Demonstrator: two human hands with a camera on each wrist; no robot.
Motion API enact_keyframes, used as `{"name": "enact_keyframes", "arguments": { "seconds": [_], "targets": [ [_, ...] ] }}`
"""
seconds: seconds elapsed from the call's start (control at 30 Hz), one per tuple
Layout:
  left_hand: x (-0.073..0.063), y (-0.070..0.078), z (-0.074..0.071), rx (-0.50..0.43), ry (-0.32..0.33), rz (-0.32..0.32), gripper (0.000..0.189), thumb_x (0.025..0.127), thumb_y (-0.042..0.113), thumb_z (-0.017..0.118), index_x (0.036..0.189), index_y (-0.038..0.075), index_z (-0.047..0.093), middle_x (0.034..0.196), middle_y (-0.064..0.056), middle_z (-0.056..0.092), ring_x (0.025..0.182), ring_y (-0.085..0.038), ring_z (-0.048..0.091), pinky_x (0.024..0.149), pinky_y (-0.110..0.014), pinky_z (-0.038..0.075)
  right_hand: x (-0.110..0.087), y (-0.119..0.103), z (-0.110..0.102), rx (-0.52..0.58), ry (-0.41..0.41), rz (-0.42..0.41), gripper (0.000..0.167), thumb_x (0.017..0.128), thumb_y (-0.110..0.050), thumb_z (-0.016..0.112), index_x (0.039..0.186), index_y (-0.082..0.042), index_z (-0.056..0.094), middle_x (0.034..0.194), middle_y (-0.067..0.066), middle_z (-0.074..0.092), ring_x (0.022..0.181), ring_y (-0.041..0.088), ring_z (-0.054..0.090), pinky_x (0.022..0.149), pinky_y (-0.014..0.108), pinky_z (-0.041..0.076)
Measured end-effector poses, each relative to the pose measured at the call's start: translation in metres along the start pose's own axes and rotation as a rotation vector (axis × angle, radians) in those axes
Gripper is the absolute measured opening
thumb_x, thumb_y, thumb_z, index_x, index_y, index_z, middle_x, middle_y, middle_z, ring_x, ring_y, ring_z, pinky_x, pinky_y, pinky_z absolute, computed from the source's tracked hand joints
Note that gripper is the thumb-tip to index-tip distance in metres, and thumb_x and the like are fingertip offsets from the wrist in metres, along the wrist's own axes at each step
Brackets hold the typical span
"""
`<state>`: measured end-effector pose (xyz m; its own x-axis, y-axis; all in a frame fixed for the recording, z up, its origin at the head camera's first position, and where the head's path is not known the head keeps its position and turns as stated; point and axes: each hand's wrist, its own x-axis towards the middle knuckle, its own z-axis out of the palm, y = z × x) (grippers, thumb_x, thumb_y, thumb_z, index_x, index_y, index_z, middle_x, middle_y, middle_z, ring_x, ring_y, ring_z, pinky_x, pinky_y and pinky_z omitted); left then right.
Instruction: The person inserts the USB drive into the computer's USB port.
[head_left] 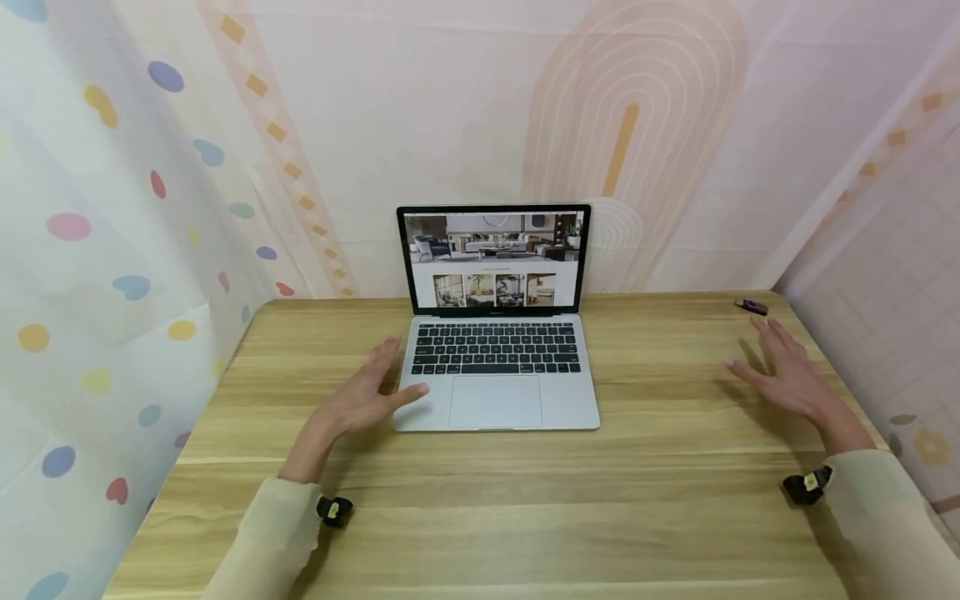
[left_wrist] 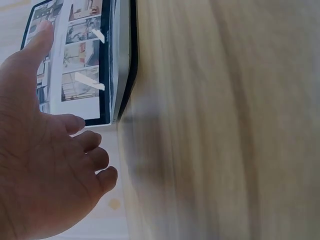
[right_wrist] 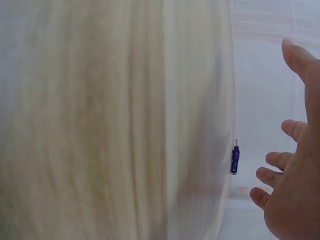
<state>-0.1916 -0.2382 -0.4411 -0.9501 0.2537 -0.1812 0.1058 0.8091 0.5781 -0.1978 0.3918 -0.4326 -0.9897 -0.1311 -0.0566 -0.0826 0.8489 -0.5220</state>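
An open silver laptop point(head_left: 497, 402) stands at the middle of the table, its screen point(head_left: 495, 258) lit with a page of room pictures. At its left edge is my left hand point(head_left: 363, 400), fingers spread and the thumb over the palm rest in the head view. Nothing is in that hand point(left_wrist: 50, 160) in the left wrist view. Far to the right, my right hand point(head_left: 787, 379) reaches forward with fingers apart, holding nothing. Just beyond its fingertips lies a small dark purple USB flash drive point(head_left: 752, 307), which has a metal plug point(right_wrist: 236, 142).
The wood-grain table point(head_left: 487, 508) ends at the back against a patterned cloth point(head_left: 450, 100). Another cloth with coloured dots point(head_left: 112, 350) hangs along the left side, and a pale one point(head_left: 892, 275) along the right. Each wrist carries a small black camera.
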Motion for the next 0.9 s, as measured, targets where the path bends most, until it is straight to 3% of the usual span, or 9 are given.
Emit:
{"name": "enact_keyframes", "arguments": {
  "seconds": [0.27, 0.53, 0.9],
  "targets": [
    [0.006, 0.003, 0.003, 0.018, -0.006, -0.004, 0.112, 0.089, 0.078, 0.055, 0.167, 0.018, 0.0, 0.175, -0.014, -0.002, 0.16, -0.041, 0.002, 0.126, -0.067, 0.014, 0.005, -0.002, 0.0, 0.032, -0.004, -0.004, 0.094, 0.105, -0.049, 0.05, 0.164, -0.007, -0.009, 0.166, 0.035, -0.014, 0.151, 0.062, -0.011, 0.108, 0.088, 0.007],
    [0.013, 0.004, 0.007, 0.048, -0.044, -0.028, 0.116, 0.09, 0.076, 0.056, 0.165, 0.007, 0.0, 0.174, -0.017, -0.003, 0.161, -0.04, 0.0, 0.129, -0.062, 0.01, 0.008, 0.001, 0.0, 0.059, 0.013, -0.003, 0.092, 0.106, -0.046, 0.05, 0.164, -0.004, -0.008, 0.165, 0.037, -0.01, 0.15, 0.063, -0.006, 0.11, 0.086, 0.009],
    [0.016, 0.006, 0.009, 0.127, -0.077, -0.068, 0.119, 0.087, 0.082, 0.052, 0.166, 0.009, -0.001, 0.174, -0.014, -0.003, 0.157, -0.051, 0.003, 0.125, -0.069, 0.012, 0.012, 0.004, -0.003, 0.11, -0.012, 0.035, 0.092, 0.107, -0.048, 0.046, 0.163, -0.005, -0.013, 0.165, 0.036, -0.014, 0.149, 0.064, -0.009, 0.111, 0.086, 0.007]
  ]
}}
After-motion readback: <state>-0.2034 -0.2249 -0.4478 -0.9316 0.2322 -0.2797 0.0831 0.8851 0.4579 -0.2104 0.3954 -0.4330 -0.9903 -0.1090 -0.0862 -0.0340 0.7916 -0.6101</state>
